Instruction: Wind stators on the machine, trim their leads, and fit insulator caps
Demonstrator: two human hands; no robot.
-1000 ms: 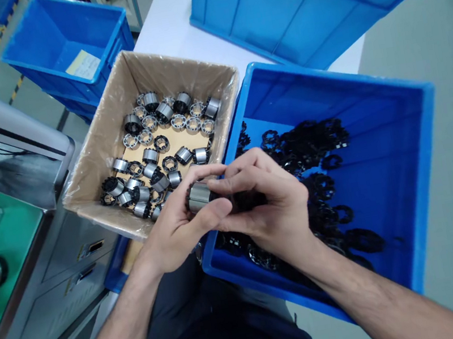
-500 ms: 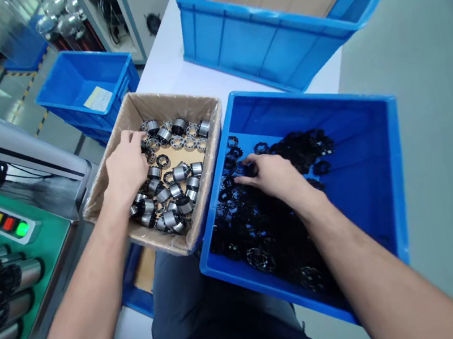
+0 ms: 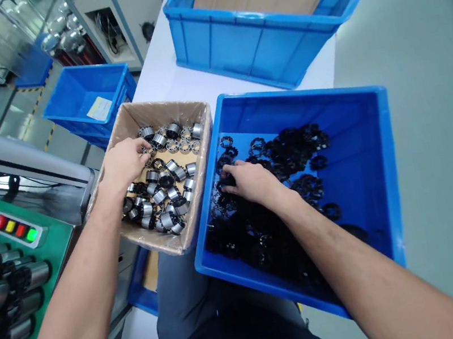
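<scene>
My left hand (image 3: pixel 125 161) is inside the plastic-lined carton (image 3: pixel 147 240), its fingers curled together beside several pale metal rings (image 3: pixel 172 146). What lies between its fingertips is hidden. Below it lie several silver-and-black cylindrical parts (image 3: pixel 168 220). My right hand (image 3: pixel 254 183) reaches low into a deep blue bin (image 3: pixel 389 166) full of black ring-shaped parts (image 3: pixel 309 186). Its thumb and forefinger are apart, with dark parts showing in the gap; the other fingers are partly hidden.
A lighter blue crate (image 3: pixel 241 47) with a cardboard sheet stands on the white table (image 3: pixel 153 84) behind. Further left is another blue bin (image 3: pixel 85 89) with a paper slip. A green machine panel (image 3: pixel 59 236) with lit buttons and rows of metal cylinders borders my left arm.
My right hand has shifted left among the black rings. My left fingers have curled in more, beside the metal rings. The whole view has turned slightly.
</scene>
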